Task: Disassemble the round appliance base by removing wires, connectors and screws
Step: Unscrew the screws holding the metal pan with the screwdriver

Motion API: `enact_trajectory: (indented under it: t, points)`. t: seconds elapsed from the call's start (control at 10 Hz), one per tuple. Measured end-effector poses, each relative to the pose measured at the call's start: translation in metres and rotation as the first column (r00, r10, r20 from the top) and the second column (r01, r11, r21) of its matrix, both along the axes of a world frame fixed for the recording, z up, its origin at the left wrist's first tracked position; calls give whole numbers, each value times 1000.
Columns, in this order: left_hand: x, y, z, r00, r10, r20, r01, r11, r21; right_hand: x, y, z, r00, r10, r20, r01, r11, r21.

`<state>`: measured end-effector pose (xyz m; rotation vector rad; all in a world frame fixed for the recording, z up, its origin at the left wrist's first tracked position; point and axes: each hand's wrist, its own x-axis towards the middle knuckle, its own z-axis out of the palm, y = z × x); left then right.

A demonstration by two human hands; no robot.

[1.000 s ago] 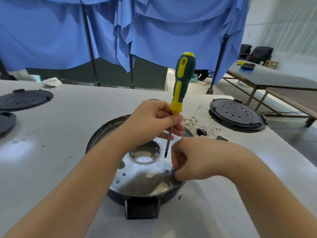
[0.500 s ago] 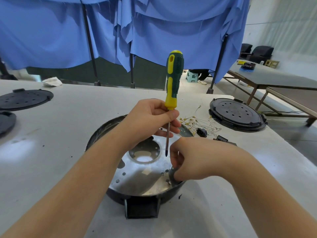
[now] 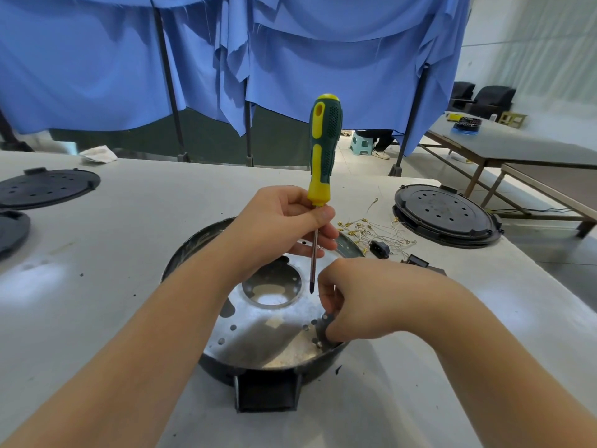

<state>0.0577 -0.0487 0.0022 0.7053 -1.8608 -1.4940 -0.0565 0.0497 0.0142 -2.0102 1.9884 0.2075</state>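
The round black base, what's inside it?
Inside the round black base lies a shiny metal plate with small holes and one big middle opening. The right hand covers its right edge, pinching a small dark piece.

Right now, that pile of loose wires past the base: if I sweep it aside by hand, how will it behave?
The loose wires look thin and limp, so they would probably drag and tangle as a clump, not slide as one stiff piece. Their small gold terminals could snag each other. The black connector lying among them would likely get pulled along. The bundle seems light on the table.
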Motion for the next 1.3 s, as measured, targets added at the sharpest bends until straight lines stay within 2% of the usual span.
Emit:
enact_trajectory:
  t: [0.7, 1.2, 1.3]
  points:
    - [0, 1, 1, 1000, 4, 7, -4, 1000, -14, 3, 2, 4, 996, -2, -85, 3, 1000, 18]
    - [1, 2, 3, 1000, 1, 26, -1, 1000, -12, -2, -1, 1, 999, 29, -41, -28, 999, 28]
    - [1, 4, 4, 1000, -21, 19, 21, 1000, 1, -7, -2, 2, 999, 7, 37, -7, 1000, 24]
